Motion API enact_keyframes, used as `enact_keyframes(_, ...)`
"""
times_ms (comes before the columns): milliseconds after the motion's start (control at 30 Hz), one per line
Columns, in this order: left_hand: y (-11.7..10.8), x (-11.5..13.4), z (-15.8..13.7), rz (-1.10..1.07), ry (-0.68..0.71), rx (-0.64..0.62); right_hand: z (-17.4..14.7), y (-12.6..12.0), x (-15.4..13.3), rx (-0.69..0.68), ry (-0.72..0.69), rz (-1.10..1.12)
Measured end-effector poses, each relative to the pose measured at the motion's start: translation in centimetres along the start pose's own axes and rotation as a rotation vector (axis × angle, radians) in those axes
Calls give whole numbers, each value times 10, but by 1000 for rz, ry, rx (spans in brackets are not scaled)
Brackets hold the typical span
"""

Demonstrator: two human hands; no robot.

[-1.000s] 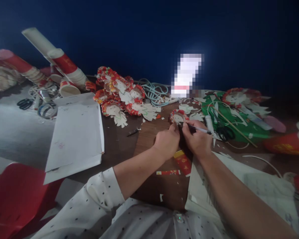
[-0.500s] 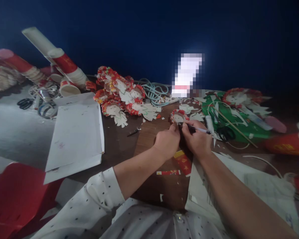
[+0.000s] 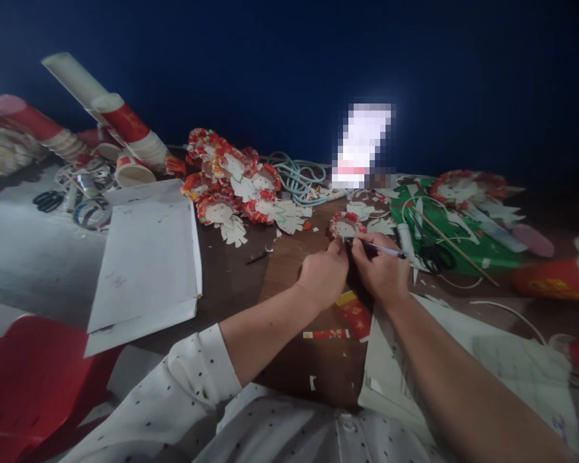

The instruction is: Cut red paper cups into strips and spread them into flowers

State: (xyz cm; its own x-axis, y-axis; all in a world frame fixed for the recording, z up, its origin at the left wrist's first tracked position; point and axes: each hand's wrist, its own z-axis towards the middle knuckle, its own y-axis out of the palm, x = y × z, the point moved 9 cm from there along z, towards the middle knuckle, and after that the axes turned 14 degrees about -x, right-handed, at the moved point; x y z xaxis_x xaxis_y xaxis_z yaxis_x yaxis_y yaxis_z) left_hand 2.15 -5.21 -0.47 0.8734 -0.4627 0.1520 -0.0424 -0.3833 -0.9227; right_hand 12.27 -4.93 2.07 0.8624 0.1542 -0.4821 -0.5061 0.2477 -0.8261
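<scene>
A small paper cut-out figure point(image 3: 348, 225) with a red-and-white ruffled rim and a pale drawn face lies on the brown table ahead of me. My left hand point(image 3: 324, 273) is closed, its fingertips pressing the near edge of this figure against the tabletop. In my right hand point(image 3: 385, 267) is a slim pen point(image 3: 388, 249), gripped for writing, with its tip at the figure's lower right edge. The exact mark under the tip is too small to make out. Pale leaf-shaped cut-outs point(image 3: 381, 225) lie just beyond my right hand.
A heap of similar figures point(image 3: 236, 173) sits at the back left, beside a coiled light-blue cord point(image 3: 302, 177). White sheets point(image 3: 147, 257) and paper cups point(image 3: 130, 125) stand further left. To the right are a green sheet point(image 3: 482, 247), black-handled scissors point(image 3: 437, 258) and papers point(image 3: 487, 347).
The pen has shifted very slightly at the figure's edge. Both hands otherwise stay in nearly the same place.
</scene>
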Motion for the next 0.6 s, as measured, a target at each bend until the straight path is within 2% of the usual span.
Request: enact_keyframes(600,0,0,0,19,-2,17,-1,-3,-2,37,-24,-1)
